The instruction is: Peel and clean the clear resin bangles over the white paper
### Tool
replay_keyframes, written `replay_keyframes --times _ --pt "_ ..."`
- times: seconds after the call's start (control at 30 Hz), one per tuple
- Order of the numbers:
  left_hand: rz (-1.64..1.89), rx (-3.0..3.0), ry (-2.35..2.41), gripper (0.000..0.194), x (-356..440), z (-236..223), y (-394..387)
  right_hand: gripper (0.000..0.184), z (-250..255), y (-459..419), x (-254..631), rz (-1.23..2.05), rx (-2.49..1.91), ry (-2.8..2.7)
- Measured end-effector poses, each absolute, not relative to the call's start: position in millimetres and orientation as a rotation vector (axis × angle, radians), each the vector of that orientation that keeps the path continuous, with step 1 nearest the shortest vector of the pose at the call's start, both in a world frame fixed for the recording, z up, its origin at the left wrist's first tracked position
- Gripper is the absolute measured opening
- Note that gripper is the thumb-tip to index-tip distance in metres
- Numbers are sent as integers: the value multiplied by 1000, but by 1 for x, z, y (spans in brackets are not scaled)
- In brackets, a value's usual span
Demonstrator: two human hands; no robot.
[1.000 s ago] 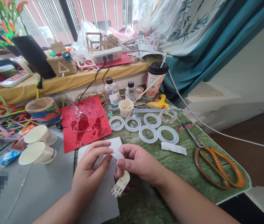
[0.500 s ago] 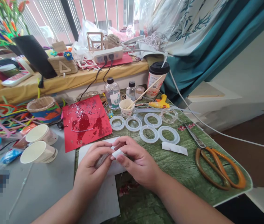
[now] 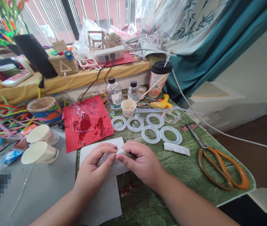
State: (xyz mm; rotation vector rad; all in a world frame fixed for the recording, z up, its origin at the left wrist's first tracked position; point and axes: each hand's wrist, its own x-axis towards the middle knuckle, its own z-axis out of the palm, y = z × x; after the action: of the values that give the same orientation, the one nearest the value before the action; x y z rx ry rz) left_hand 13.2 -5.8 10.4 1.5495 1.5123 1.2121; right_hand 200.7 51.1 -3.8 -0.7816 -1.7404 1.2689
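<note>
My left hand (image 3: 95,166) is closed round a clear, curved piece (image 3: 103,158), perhaps a ring, mostly covered by the fingers. Between the thumb and fingers of my right hand (image 3: 143,163) is a small white paper scrap (image 3: 122,151), pressed against the near edge of the clear piece. Both hands meet fingertip to fingertip above a white paper sheet (image 3: 100,201). Just beyond them lie several translucent silicone ring molds (image 3: 151,135). To their right rests a flat white strip (image 3: 177,148).
Large orange-handled scissors (image 3: 225,166) lie at the right. A red sheet with glossy wet patches (image 3: 86,125) is at the left, near paper cups (image 3: 39,153). Behind stand a small cup with a stick (image 3: 128,109), a bottle (image 3: 113,95), a yellow glue gun (image 3: 161,102) and a lidded drink cup (image 3: 158,80).
The printed, fringed piece that hung below my right hand a second ago no longer shows. My right fingers have shifted on the white scrap at the clear piece. My left hand keeps its grip.
</note>
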Motion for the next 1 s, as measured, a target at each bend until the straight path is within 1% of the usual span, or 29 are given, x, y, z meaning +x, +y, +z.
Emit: replay_keyframes --times 0.2,0.3,0.4,0.6,0.73,0.87,1.0 --pt "1239 1557 1474 11 15 10 -7 36 -4 49 199 1475 -653 -1613" --pt "1235 1543 1434 13 16 11 -7 38 -4 49 200 1560 -651 -1553" --pt "1236 1525 1399 16 16 12 -8 38 -4 51 201 1518 -696 -1554" --pt "1227 1458 1375 19 18 12 -7 21 -2 53 203 1398 -633 -1657" --pt "1198 1408 1472 19 17 10 -7 16 -3 52 201 1247 -618 -1787" --pt "1225 1468 1487 14 14 9 -6 15 -3 51 199 1229 -571 -1801" --pt "1200 1482 1496 14 12 8 -7 23 0 49 199 1287 -602 -1851"
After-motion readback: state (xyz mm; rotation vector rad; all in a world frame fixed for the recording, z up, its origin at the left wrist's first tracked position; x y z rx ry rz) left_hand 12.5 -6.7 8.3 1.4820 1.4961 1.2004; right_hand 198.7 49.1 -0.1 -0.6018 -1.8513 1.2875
